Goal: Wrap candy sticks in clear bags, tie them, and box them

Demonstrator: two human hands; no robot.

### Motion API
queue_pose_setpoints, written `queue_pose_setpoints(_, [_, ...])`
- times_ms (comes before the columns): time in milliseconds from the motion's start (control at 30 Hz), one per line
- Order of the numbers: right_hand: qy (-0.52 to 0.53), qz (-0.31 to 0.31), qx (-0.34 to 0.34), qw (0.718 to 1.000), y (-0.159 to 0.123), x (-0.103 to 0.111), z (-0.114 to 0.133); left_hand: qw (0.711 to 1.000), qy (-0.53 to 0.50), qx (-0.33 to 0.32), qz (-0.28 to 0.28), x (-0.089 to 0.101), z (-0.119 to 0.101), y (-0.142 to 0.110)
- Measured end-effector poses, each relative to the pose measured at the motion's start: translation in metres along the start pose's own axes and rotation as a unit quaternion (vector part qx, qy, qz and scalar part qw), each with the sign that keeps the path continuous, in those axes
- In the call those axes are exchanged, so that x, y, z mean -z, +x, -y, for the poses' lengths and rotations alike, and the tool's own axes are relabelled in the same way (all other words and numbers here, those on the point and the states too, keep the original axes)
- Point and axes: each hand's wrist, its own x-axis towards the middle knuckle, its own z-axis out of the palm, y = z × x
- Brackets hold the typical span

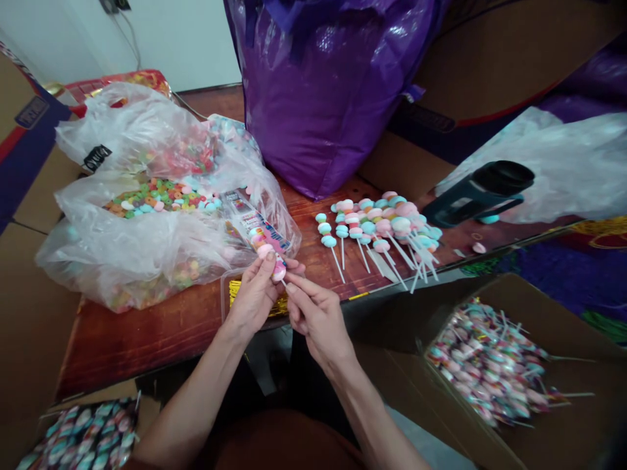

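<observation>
Above the table's front edge, my left hand is closed around a candy skewer of pastel pink, white and orange pieces. My right hand pinches at its lower end, by the white stick; the fingertips of both hands nearly meet there. Just beyond lies a printed clear wrapper on a plastic bag of candy. Under my hands, a shallow tray of gold twist ties is partly hidden. To the right, a pile of unwrapped candy skewers rests on the table with sticks pointing toward me.
Clear bags of loose candy rings cover the left of the wooden table. Behind stand a purple bag and a dark bottle. Boxes of wrapped skewers sit low right and low left.
</observation>
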Motion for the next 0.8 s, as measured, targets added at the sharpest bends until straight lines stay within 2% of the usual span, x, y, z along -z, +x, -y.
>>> queue_pose_setpoints(67, [0.011,-0.014,0.0,1.0,0.0,-0.002,-0.003,1.0,0.0,-0.005,0.008,-0.002,0.0,-0.001])
queue_pose_setpoints(267, [-0.095,-0.049,0.095,0.99,0.007,-0.006,-0.01,1.0,0.023,-0.005,0.002,-0.009,0.008,-0.005])
queue_pose_setpoints(333, [-0.162,-0.063,0.125,0.977,0.009,-0.006,-0.006,1.0,0.024,-0.006,-0.003,-0.009,0.011,-0.006])
queue_pose_setpoints(433, [-0.279,-0.078,0.171,0.942,0.004,-0.002,0.003,1.0,0.022,0.0,-0.006,-0.005,0.01,-0.005])
queue_pose_setpoints(533, [-0.355,-0.041,0.153,0.921,-0.007,0.005,0.009,1.0,0.016,-0.007,-0.015,0.0,0.004,-0.002])
queue_pose_setpoints(667, [-0.339,0.012,0.097,0.936,-0.016,0.012,0.01,1.0,0.025,-0.008,-0.015,0.002,0.002,-0.003])
queue_pose_setpoints(800, [-0.258,-0.001,0.092,0.962,-0.01,0.005,0.004,0.999,0.044,-0.007,-0.019,-0.003,0.011,-0.008])
